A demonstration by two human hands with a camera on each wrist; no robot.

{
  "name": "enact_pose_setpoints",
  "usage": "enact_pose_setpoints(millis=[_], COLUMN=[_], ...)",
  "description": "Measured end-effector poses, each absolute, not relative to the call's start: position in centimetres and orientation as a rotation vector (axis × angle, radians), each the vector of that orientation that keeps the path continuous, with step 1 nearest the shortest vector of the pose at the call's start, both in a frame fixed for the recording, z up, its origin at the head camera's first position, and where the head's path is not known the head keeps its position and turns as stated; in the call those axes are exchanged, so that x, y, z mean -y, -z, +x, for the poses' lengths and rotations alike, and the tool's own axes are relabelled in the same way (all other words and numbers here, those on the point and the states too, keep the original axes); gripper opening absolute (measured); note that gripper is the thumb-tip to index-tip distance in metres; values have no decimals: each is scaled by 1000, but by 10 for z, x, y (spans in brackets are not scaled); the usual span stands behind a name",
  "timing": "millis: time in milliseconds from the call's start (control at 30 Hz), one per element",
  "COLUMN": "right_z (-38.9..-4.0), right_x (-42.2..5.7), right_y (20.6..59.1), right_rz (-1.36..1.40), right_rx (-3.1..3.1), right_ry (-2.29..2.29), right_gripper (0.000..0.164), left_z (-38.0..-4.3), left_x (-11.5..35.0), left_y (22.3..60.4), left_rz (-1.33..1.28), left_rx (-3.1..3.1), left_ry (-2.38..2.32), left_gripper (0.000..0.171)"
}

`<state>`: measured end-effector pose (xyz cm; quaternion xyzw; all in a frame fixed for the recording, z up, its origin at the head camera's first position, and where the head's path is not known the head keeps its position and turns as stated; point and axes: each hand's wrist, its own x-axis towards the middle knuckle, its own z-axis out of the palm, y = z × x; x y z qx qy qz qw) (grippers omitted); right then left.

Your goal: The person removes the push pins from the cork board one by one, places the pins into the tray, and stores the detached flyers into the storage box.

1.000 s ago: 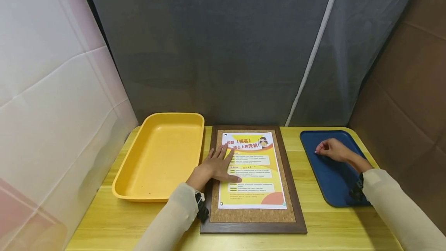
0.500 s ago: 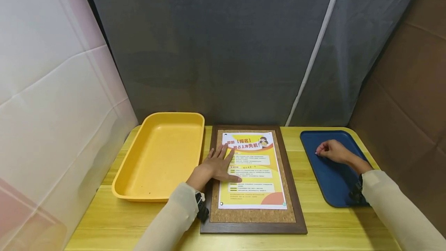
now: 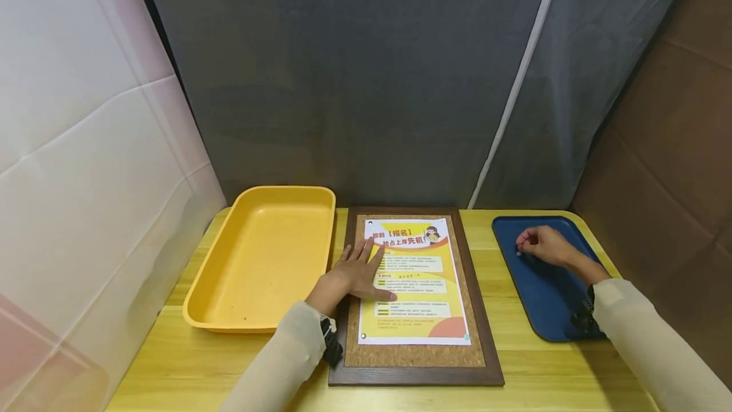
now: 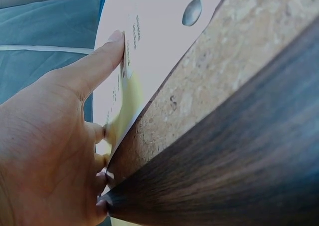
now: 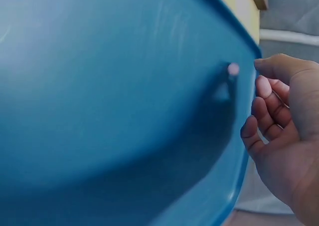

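My left hand (image 3: 357, 275) lies with spread fingers on the left side of a yellow printed poster (image 3: 420, 326). The poster lies on a cork board (image 3: 414, 355) with a dark wooden frame; round tacks show at its corners, including a silvery tack (image 4: 192, 11) in the left wrist view. Over the blue tray (image 3: 551, 310) at the right, my right hand (image 3: 546, 247) hovers with loosely bent fingers. In the right wrist view, a small pink tack (image 5: 233, 69) is on the tray just off the thumb tip, with a gap between thumb and index finger.
A deep yellow tray (image 3: 260, 320) stands left of the board on the wooden table (image 3: 189, 367). Behind the table hangs a grey curtain (image 3: 354, 81). A pale sheet (image 3: 103, 164) closes off the left, a brown one (image 3: 669, 145) the right.
My right fingertips, earlier right at the small pink tack, have lifted slightly, and the tack shows below them. My left hand stays in place on the poster.
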<state>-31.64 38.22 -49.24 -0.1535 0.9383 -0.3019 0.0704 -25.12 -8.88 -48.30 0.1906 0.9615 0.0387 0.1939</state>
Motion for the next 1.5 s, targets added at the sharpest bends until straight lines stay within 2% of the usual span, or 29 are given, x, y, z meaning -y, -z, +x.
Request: enact_pose_setpoints(millis=[567, 900, 1500], right_z=[-330, -340, -349], right_x=[-322, -290, -224], right_y=[473, 472, 470], right_rz=[-619, -786, -786], right_rx=[-2801, -2808, -2787], right_ry=[979, 1008, 1076], right_gripper=[17, 14, 17], left_z=[-248, -248, -247], left_x=[90, 90, 91], left_y=[483, 482, 484], left_rz=[544, 536, 552], left_rx=[-2691, -2693, -2695], left_ry=[-89, -91, -68], left_gripper=[118, 118, 117])
